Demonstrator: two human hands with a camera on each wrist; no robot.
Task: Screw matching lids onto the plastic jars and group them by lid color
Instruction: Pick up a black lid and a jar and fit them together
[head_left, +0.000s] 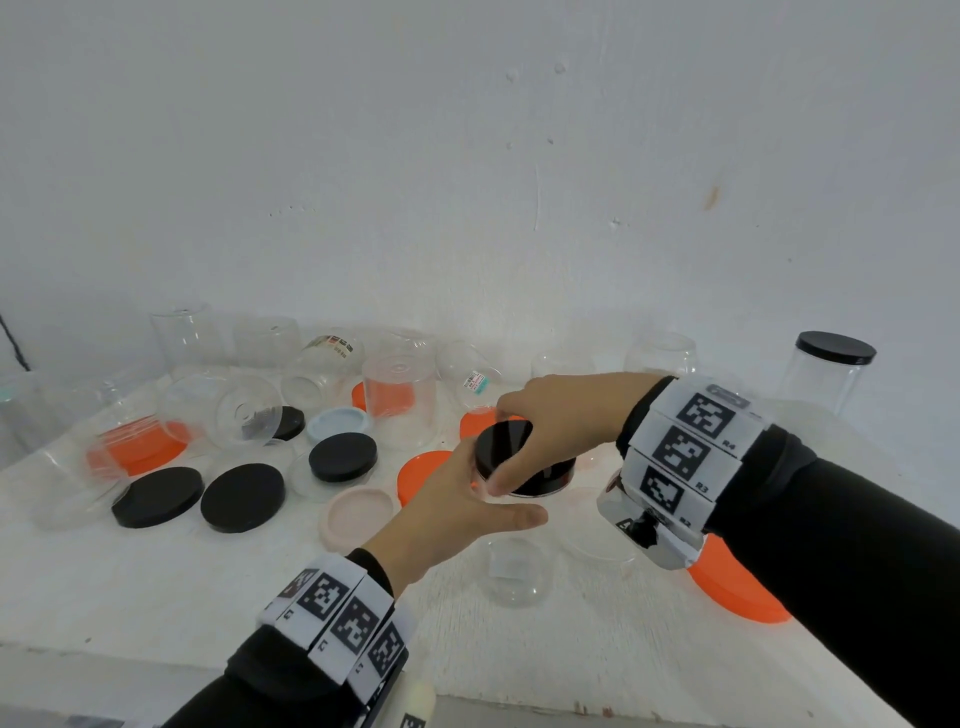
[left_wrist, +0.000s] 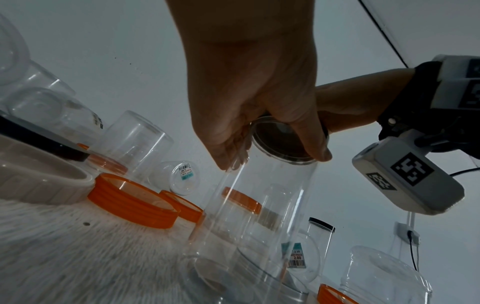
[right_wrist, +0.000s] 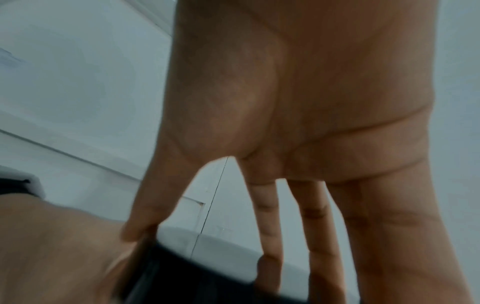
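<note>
A clear plastic jar (head_left: 519, 556) stands upright near the table's front, with a black lid (head_left: 506, 441) on its mouth. My left hand (head_left: 467, 499) grips the jar just under the lid, thumb toward me. From above, my right hand (head_left: 545, 426) curls its fingers and thumb round the lid's rim. In the left wrist view the left hand (left_wrist: 254, 102) clasps the jar's neck (left_wrist: 259, 205). The lid's underside (left_wrist: 280, 142) shows through the plastic. The right wrist view is blurred: my right hand (right_wrist: 285, 144) reaches down onto the black lid (right_wrist: 194, 277).
Loose black lids (head_left: 157, 496) (head_left: 242, 497) (head_left: 343, 456), a pink lid (head_left: 358, 517), a light blue lid (head_left: 337, 423) and orange lids (head_left: 423, 473) (head_left: 737, 582) lie around. Several open clear jars crowd the back. One black-lidded jar (head_left: 831, 374) stands back right.
</note>
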